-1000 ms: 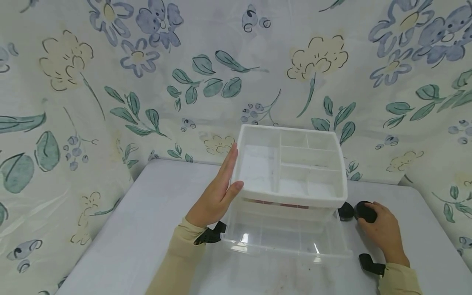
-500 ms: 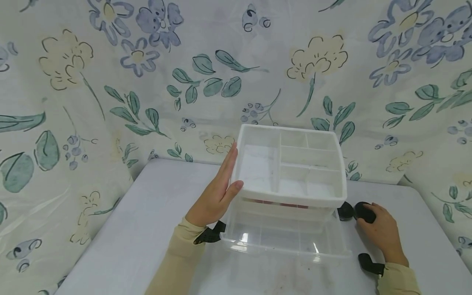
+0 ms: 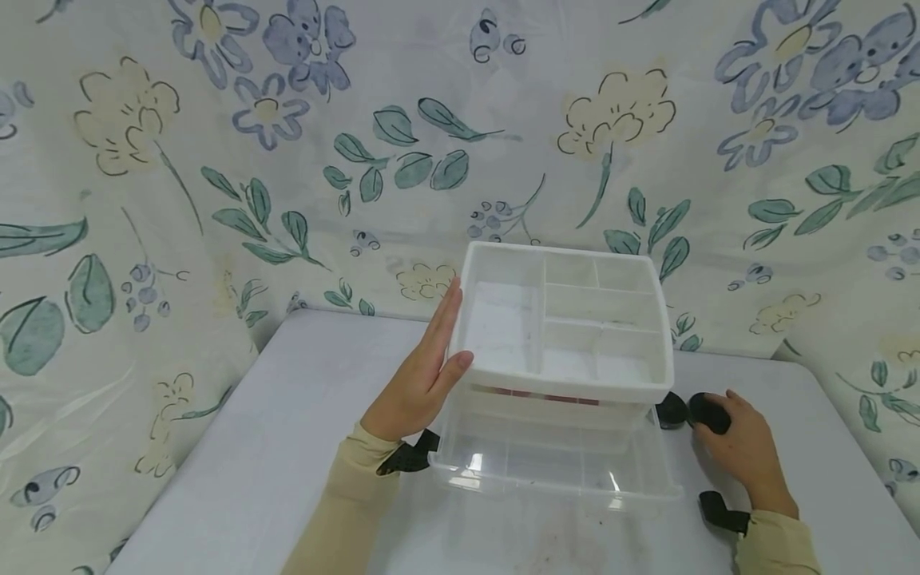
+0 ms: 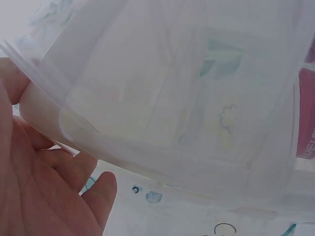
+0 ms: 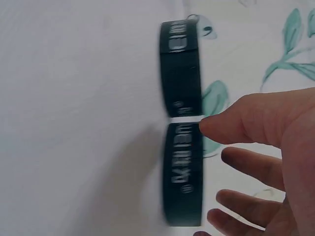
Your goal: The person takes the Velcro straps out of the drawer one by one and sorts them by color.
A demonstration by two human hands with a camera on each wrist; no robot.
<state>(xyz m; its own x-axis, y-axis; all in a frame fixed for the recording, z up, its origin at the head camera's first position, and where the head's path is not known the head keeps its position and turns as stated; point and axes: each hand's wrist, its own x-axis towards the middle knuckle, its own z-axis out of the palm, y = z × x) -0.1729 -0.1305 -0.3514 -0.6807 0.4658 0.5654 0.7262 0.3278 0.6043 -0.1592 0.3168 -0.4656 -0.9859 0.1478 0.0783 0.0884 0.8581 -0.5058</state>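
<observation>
A white plastic organizer box (image 3: 568, 391) with a divided top tray (image 3: 604, 315) stands in the middle of the table, its clear lower drawer (image 3: 553, 459) jutting toward me. My left hand (image 3: 417, 375) rests along the box's left side, fingers straight, thumb by the front corner. To the right of the box are two round black containers, flat and disc-like: a left one (image 3: 672, 411) and a right one (image 3: 708, 414). My right hand (image 3: 747, 451) holds the right container between thumb and fingers. White lettering marks the rims of both black containers (image 5: 183, 174) in the right wrist view.
The white table (image 3: 237, 447) has floral cloth (image 3: 402, 208) hanging behind it and at both sides. Red printed pieces (image 4: 306, 113) show through the box in the left wrist view. Black wrist mounts (image 3: 722, 513) sit on the sleeves. Dark specks lie before the drawer.
</observation>
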